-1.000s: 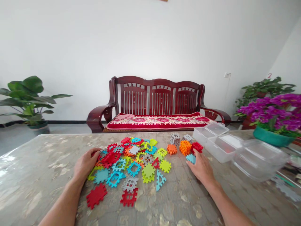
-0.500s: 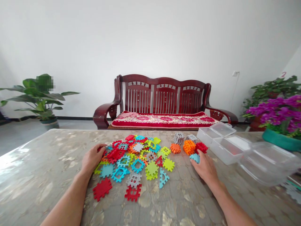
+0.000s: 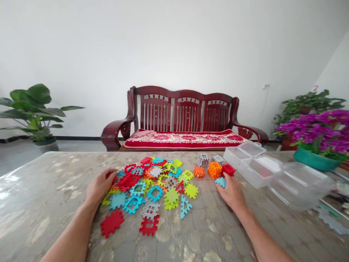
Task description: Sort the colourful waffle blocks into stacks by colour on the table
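Observation:
My left hand (image 3: 101, 185) rests at the left edge of a loose pile of notched plastic building tiles. Its fingers curl down, with a bit of red under them; whatever they grip is hidden. Red tiles (image 3: 128, 181), a blue frame tile (image 3: 133, 204) and a lime green tile (image 3: 172, 195) lie among the pile. On the right, my right hand (image 3: 233, 191) has thumb and fingers closed around a light blue tile (image 3: 221, 182) at table level. Just beyond it stand an orange stack (image 3: 215, 170), a red stack (image 3: 228, 169) and a grey stack (image 3: 203, 160).
Clear plastic boxes (image 3: 257, 173) with lids stand right of my right hand. A teal planter (image 3: 313, 158) of purple flowers is farther right. Grey pieces (image 3: 331, 220) lie at the right. A wooden bench (image 3: 191, 109) stands beyond the table (image 3: 60, 196).
The whole view has shifted slightly, so everything sits a little farther left. Both hands keep nearly the same places beside the tiles.

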The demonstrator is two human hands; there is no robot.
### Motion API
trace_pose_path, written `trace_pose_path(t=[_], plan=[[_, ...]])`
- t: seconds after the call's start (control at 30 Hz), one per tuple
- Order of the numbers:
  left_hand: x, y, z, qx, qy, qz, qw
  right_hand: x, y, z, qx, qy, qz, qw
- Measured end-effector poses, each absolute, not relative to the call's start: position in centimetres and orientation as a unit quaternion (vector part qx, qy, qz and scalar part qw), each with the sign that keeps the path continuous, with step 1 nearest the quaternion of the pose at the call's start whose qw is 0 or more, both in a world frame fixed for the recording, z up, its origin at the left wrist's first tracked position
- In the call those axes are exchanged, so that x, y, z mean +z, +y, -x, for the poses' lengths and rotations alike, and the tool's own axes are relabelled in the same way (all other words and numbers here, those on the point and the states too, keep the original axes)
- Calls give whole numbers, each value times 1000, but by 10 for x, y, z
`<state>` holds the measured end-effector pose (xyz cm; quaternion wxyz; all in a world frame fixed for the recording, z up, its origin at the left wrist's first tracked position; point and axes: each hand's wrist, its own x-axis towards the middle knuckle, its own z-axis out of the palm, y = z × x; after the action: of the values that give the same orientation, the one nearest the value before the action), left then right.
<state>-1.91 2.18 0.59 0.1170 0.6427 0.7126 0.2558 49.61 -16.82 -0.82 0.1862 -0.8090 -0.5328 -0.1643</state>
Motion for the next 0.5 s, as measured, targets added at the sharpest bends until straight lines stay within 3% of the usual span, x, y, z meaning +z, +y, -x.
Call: trace_pose_path(t=[0.2,0.33,0.5], plan=[[8,18,17,254,715,-639,129,3,-179,-490,-220,-532,789,213],[10,16,14,260,712,-640,126,12,-184,-478,-250,-556,744,274],[10,14,13,278,710,-635,124,4,-179,-451,-141,-640,683,322]])
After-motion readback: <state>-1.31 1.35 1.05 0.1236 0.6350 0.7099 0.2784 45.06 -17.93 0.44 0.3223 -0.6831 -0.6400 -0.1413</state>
